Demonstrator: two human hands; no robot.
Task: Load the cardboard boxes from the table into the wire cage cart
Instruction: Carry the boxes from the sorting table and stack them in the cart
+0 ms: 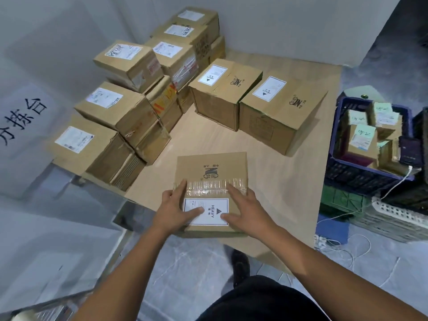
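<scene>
Table (208, 140): light wood top, set in a corner.

Stacked boxes (125, 107): piled along the far-left side, labels up.

Blue crate (370, 176): right of the table, off it, filled with small parcels. The wire cage cart is not made out in this view.

Two boxes (254, 100): side by side at far centre, each marked HEAVY.

Near box (212, 167): the one in hand. It is set at the near edge of the table and appears to overhang it slightly.

Left hand (176, 209), right hand (245, 212): both are laid flat on the lid, fingers straight and spread, thumbs on the label (215, 205). Nothing is gripped yet.

Step judged: the box is being drawn to the edge for lifting.

Method advised: since HEAVY is marked, fingers should be hooked under the side edges rather than pressed on top. The load should be kept close to the body and level, and the taped seam should not be pulled.
</scene>
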